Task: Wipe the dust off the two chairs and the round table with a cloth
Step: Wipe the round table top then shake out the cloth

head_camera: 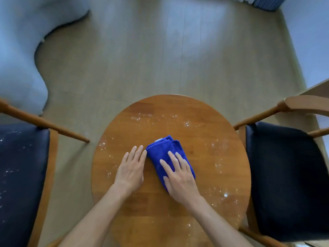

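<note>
A round wooden table stands below me, flecked with white dust along its far part and both sides. A folded blue cloth lies near its middle. My right hand presses flat on the cloth with straight fingers. My left hand rests flat on the tabletop, its fingertips touching the cloth's left edge. A chair with a dark seat stands to the left, its cushion speckled with white dust. A second dark-seated chair stands to the right.
Pale wood floor stretches beyond the table. A light blue curved upholstered piece fills the far left. The left chair's wooden armrest points toward the table. A wall and a pale wooden edge lie at the right.
</note>
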{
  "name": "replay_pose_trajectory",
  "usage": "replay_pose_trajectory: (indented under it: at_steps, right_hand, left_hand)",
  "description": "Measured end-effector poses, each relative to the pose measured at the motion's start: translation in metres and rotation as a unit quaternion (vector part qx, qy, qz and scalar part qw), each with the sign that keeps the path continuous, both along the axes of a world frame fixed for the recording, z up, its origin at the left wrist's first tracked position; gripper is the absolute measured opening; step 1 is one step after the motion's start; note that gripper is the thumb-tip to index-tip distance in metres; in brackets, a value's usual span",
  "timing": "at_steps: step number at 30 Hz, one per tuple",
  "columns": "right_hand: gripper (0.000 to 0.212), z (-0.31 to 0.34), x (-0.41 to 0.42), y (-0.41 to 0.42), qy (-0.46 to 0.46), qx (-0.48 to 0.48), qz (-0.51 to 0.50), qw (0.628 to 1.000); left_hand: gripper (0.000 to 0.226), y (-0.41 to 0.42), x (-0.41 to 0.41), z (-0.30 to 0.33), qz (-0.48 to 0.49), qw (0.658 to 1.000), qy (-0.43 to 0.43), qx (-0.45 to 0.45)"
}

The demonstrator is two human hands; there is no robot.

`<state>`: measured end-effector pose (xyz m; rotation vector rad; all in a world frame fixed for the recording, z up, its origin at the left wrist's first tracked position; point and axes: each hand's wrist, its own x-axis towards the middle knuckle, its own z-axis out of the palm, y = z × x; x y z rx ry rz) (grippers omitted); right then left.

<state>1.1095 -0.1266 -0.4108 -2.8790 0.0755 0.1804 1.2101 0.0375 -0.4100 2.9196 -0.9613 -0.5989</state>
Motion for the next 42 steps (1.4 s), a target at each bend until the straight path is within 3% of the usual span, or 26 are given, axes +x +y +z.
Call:
replay_pose_trajectory:
  at_steps: [5,9,18,20,23,26,29,31,34,37,39,42]
  right_hand:
    - [0.061,-0.029,0.032,-0.004,-0.014,-0.008,0.040,0.999]
    - [0.058,-0.045,0.037,0.002,-0.029,0.001,-0.001,1.000]
    - [0.055,-0.055,0.024,-0.037,-0.083,-0.003,-0.051,0.995]
    - [0.056,-0.059,0.014,-0.085,-0.088,-0.023,-0.102,0.991]
    - [0.060,-0.058,-0.014,-0.154,-0.055,-0.069,-0.257,0.962]
    - [0.068,-0.056,-0.028,-0.173,-0.042,-0.068,-0.418,0.905]
    - [0.082,-0.056,0.016,-0.138,-0.048,-0.029,-0.543,0.838]
    - [0.083,-0.053,0.060,-0.097,-0.073,-0.037,-0.480,0.874]
    - [0.076,-0.053,0.093,-0.036,-0.063,-0.026,-0.227,0.972]
    - [0.065,-0.053,0.071,-0.050,-0.080,0.003,-0.089,0.993]
    - [0.061,-0.055,0.032,-0.089,-0.084,-0.001,-0.097,0.992]
    - [0.061,-0.054,-0.039,-0.156,-0.065,-0.024,-0.263,0.962]
  left_hand:
    - [0.069,-0.002,-0.007,-0.021,0.012,0.999,-0.013,-0.047]
    - [0.052,-0.002,-0.008,-0.036,0.026,0.995,-0.039,-0.083]
    - [0.071,-0.018,-0.010,-0.041,0.025,0.998,-0.010,-0.048]
    - [0.077,-0.021,-0.009,-0.041,-0.001,1.000,-0.005,-0.024]
    - [0.086,-0.026,-0.009,-0.041,-0.002,1.000,0.022,0.004]
    - [0.087,-0.029,-0.009,-0.041,0.006,0.999,0.044,0.015]
    - [0.087,-0.028,-0.010,-0.043,0.006,0.999,0.045,0.009]
    - [0.089,-0.029,-0.009,-0.044,0.002,0.999,0.042,0.004]
    - [0.096,-0.032,-0.007,-0.043,0.008,0.999,0.048,0.011]
    - [0.099,-0.035,-0.005,-0.039,0.017,0.998,0.051,0.016]
    - [0.098,-0.035,-0.005,-0.037,0.015,0.998,0.056,0.018]
    - [0.096,-0.035,-0.005,-0.035,0.013,0.998,0.059,0.019]
